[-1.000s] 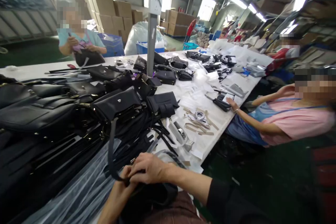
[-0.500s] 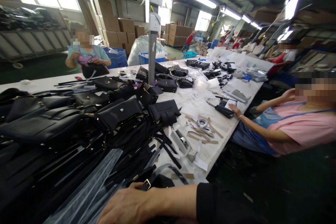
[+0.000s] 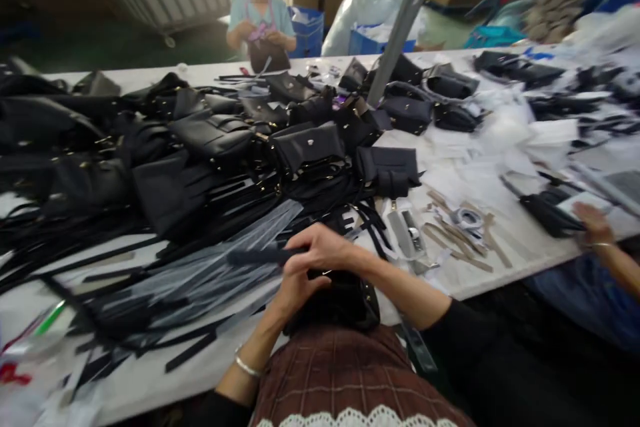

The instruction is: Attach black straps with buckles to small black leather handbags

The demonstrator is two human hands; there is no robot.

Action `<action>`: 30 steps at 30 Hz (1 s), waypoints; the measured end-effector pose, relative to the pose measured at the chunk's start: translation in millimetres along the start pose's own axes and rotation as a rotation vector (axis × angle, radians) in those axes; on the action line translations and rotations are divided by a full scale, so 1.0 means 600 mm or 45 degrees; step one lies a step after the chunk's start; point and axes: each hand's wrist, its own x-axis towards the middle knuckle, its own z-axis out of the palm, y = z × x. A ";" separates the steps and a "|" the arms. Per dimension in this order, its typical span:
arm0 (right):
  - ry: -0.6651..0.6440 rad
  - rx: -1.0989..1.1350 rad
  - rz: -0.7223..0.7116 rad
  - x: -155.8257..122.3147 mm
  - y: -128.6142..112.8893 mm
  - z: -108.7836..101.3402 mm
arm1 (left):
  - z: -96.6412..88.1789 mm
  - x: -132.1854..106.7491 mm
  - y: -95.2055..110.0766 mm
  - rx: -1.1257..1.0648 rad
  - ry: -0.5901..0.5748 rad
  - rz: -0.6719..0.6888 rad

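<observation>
My right hand (image 3: 317, 248) is closed on a black strap (image 3: 257, 255), which sticks out to the left from its fingers. Just below, my left hand (image 3: 294, 287) meets the right one, closed at the same strap with its thumb pointing right; its other fingers are partly hidden. A black handbag (image 3: 347, 303) rests against my lap at the table edge, under both hands. Clear plastic strips (image 3: 200, 280) lie to the left of the hands, among loose black straps.
Black handbags (image 3: 215, 133) are heaped across the table (image 3: 150, 390). A grey post (image 3: 405, 23) rises behind them. A tape roll (image 3: 467, 218) and brown strips lie right. One co-worker (image 3: 260, 20) stands opposite; another person's hand (image 3: 593, 220) touches a black bag at far right.
My view has turned left and down. My right hand, earlier low over the plastic strips, is now beside my left hand, which has come into view. The strap now shows in my grip.
</observation>
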 end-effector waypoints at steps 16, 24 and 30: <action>-0.028 -0.180 0.622 -0.093 0.054 -0.074 | -0.008 -0.006 -0.031 -0.223 -0.103 0.574; -0.043 -0.276 0.765 -0.115 0.077 -0.098 | -0.007 -0.011 -0.037 -0.275 -0.086 0.555; -0.005 -0.381 0.679 -0.093 0.087 -0.075 | 0.002 -0.006 -0.040 -0.246 -0.096 0.578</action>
